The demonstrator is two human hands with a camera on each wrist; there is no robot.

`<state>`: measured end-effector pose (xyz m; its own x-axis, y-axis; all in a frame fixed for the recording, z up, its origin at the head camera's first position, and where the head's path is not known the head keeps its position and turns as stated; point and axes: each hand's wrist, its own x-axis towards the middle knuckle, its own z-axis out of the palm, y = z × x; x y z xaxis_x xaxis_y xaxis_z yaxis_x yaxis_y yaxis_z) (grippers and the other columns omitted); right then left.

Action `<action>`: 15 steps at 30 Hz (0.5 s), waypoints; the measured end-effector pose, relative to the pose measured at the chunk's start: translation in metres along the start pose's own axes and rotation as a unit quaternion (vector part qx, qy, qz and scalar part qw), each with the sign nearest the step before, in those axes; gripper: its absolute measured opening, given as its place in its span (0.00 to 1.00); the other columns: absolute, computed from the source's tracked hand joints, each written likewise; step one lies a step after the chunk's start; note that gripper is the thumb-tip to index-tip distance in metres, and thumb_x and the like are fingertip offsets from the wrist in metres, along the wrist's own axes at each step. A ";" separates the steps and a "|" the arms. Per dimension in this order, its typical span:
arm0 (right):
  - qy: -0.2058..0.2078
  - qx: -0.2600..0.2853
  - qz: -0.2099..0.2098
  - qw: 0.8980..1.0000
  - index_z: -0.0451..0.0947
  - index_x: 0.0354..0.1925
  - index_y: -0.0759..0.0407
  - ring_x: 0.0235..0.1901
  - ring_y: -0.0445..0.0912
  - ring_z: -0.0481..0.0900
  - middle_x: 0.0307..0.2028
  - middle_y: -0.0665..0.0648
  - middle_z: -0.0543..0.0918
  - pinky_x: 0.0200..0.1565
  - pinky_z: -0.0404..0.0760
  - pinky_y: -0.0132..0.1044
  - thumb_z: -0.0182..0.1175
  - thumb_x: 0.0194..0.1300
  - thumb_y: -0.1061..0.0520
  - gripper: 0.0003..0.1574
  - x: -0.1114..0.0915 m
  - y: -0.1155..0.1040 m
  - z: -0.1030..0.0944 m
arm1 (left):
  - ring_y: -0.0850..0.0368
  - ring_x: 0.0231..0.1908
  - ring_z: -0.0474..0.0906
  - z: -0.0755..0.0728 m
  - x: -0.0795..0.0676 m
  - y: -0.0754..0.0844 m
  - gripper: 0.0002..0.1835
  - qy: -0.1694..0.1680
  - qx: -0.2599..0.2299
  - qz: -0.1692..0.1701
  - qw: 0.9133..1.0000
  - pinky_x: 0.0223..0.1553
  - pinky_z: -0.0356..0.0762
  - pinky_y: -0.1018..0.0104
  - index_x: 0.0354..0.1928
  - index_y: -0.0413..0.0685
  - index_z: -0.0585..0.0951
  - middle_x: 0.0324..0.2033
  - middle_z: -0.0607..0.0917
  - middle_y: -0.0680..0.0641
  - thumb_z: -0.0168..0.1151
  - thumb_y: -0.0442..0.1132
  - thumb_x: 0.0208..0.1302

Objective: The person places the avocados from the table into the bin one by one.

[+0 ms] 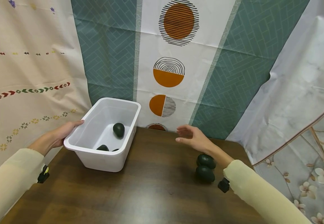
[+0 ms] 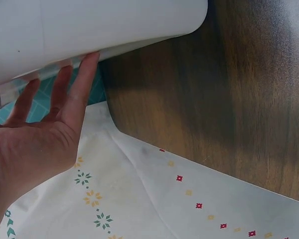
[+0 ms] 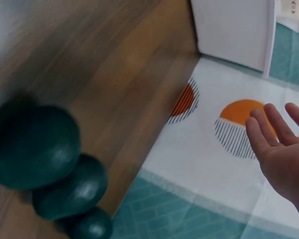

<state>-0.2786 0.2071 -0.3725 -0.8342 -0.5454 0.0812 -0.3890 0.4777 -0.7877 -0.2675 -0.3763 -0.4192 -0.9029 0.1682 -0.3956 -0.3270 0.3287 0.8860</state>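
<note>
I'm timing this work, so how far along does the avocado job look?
Apparently done: three avocados show inside the white plastic bin, two only partly. In hand: the left grip holds the bin by its rim; the right grip holds nothing. Remaining, if the bin is being filled: at least three loose avocados on the wooden table.

brown wood table (image 1: 156,193), light-glossed | back: teal-and-white cloth (image 1: 175,68) | left: cream patterned cloth (image 1: 33,68) | right: floral cloth (image 1: 298,124)

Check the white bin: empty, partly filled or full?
Partly filled: in the head view, at least three dark green fruits show inside the white bin, with uncovered space around them; more may be hidden.
</note>
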 end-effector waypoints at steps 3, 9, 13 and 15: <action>0.004 -0.013 0.009 1.000 0.74 0.69 0.56 0.66 0.58 0.77 0.65 0.59 0.81 0.66 0.75 0.60 0.72 0.71 0.48 0.34 -0.002 0.009 -0.004 | 0.49 0.51 0.81 -0.001 -0.002 -0.001 0.43 0.002 0.000 0.003 1.000 0.54 0.82 0.46 0.79 0.32 0.48 0.54 0.79 0.42 0.35 0.63 0.84; 0.014 -0.044 0.017 0.999 0.74 0.70 0.58 0.67 0.60 0.77 0.66 0.62 0.80 0.65 0.75 0.62 0.72 0.71 0.47 0.37 -0.010 0.028 -0.017 | 0.48 0.51 0.81 0.001 -0.001 -0.001 0.42 0.001 -0.001 0.002 1.000 0.53 0.83 0.46 0.78 0.32 0.51 0.53 0.79 0.42 0.36 0.63 0.84; 0.020 -0.044 0.018 0.999 0.74 0.70 0.60 0.67 0.61 0.76 0.66 0.65 0.80 0.65 0.73 0.64 0.72 0.71 0.48 0.37 -0.014 0.035 -0.025 | 0.48 0.51 0.81 0.001 0.000 -0.001 0.41 0.000 -0.002 0.007 1.000 0.53 0.83 0.47 0.78 0.32 0.51 0.54 0.80 0.41 0.35 0.62 0.84; 0.020 -0.043 0.020 0.999 0.74 0.69 0.61 0.66 0.62 0.77 0.65 0.66 0.80 0.66 0.73 0.64 0.72 0.71 0.48 0.36 -0.016 0.038 -0.027 | 0.49 0.51 0.81 0.001 0.000 -0.001 0.41 0.000 -0.002 0.007 1.000 0.53 0.83 0.47 0.78 0.32 0.51 0.54 0.79 0.41 0.35 0.62 0.84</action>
<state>-0.2907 0.2521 -0.3872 -0.8639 -0.4977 0.0770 -0.3864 0.5570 -0.7352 -0.2673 -0.3759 -0.4207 -0.9074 0.1729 -0.3831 -0.3156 0.3218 0.8927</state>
